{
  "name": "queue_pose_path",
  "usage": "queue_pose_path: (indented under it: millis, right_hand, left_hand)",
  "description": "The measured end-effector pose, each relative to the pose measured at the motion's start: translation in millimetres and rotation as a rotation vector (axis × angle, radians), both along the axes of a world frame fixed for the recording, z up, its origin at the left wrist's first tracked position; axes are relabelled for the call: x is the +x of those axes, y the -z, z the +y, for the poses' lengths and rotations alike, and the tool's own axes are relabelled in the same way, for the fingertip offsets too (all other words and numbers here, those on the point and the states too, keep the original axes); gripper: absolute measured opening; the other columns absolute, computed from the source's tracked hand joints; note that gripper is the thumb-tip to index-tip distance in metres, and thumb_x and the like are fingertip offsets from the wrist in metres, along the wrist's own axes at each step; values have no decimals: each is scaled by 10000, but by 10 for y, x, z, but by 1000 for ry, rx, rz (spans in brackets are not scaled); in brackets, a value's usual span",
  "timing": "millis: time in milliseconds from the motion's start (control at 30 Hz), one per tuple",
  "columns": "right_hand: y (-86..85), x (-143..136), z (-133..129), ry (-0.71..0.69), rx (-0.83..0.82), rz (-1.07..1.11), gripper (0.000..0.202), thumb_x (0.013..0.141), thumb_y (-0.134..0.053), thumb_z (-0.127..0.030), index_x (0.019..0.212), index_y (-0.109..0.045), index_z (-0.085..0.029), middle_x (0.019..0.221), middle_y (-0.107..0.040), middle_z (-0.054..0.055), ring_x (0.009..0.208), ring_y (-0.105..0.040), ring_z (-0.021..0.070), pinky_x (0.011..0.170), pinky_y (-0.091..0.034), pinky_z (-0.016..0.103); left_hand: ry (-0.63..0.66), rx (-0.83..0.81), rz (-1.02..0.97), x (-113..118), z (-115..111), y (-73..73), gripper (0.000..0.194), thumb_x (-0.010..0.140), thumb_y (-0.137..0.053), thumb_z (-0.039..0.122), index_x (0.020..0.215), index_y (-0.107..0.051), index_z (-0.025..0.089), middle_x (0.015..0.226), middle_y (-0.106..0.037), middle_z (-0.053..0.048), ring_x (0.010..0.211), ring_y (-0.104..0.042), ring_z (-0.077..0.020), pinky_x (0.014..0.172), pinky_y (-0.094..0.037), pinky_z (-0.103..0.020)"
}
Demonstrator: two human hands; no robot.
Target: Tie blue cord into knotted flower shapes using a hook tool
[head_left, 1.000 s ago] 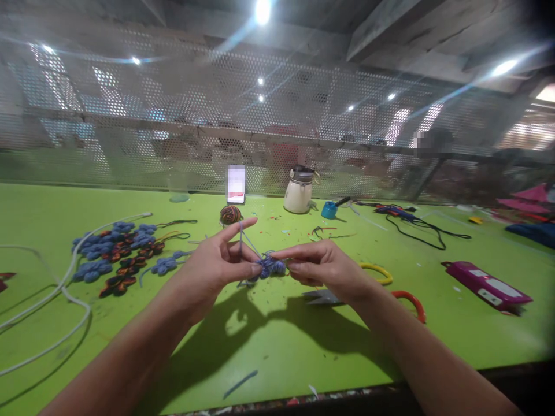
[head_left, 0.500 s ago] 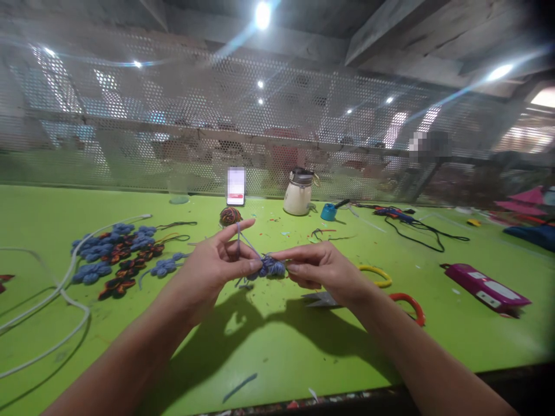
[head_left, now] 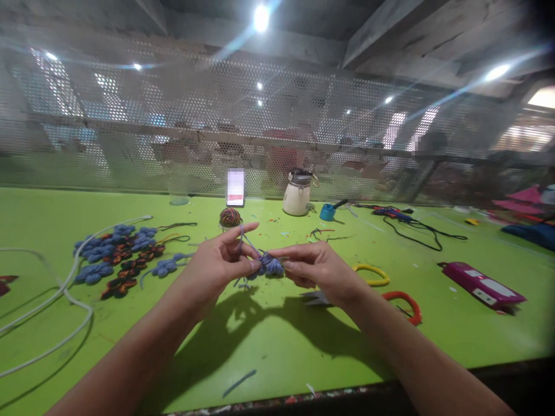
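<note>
Pinches with both hands, close together: with the left hand (head_left: 217, 257), clamped by thumb and fingers on the left side of a blue crochet piece (head_left: 272, 267); with the right hand (head_left: 318, 263), closed thumb to index finger at the right side. Cannot tell whether also gripping a slim hook there; too small to make out. Holds the left index finger raised, with a blue yarn strand (head_left: 250, 241) looped over it and running to the stitches. Holds the piece between the hands, apparently just above the green table (head_left: 303, 367).

Should prove light, soft and springy, easily squashed or stretched out of shape; not slippery, unlikely to suffer from a drop, but liable to unravel at a tug on a loose loop. Best to take hold at the dense, worked stitches, between thumb and fingertip, rather than by open loops or tails, with only slight tension on the strand.

Note scissors (head_left: 315, 297), partly hidden by the right hand and forearm; to the left, blue crocheted flowers (head_left: 93, 271) beside black-and-orange crocheted flowers (head_left: 121, 280); beyond the left hand, a multicoloured yarn ball (head_left: 230, 216), in front of a phone (head_left: 235, 188)
</note>
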State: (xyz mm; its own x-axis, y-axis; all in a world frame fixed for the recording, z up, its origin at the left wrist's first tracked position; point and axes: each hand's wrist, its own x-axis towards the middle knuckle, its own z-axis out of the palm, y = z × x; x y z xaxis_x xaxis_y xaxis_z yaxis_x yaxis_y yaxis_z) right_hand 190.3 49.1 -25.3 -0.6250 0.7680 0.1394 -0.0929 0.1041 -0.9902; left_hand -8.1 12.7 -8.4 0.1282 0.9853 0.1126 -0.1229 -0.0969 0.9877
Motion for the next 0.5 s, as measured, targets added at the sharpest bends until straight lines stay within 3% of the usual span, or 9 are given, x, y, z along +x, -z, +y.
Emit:
queue_pose_path:
  millis: [233, 500]
  right_hand:
    - [30, -55, -36, 49, -29, 26, 343, 740, -694, -292, 1052, -723, -153, 483, -368, -70, 457, -258, 53, 447, -164, 223]
    - [3, -45, -21, 83, -25, 7, 391, 710, -710, -326, 1048, -722, -130, 472, -382, -71, 443, -248, 49, 440, -151, 220]
  left_hand:
    - [30, -103, -37, -3, 43, 46, 711, 603, -756, 131, 1269, -519, 44, 672, -626, -5, 658, -540, -131, 706, -386, -299]
    - [-16, 25, -3, 37, 33, 47, 790, 589, -790, 184, 1319, -496, 113, 695, -620, 5, 676, -564, -148, 669, -418, -299]
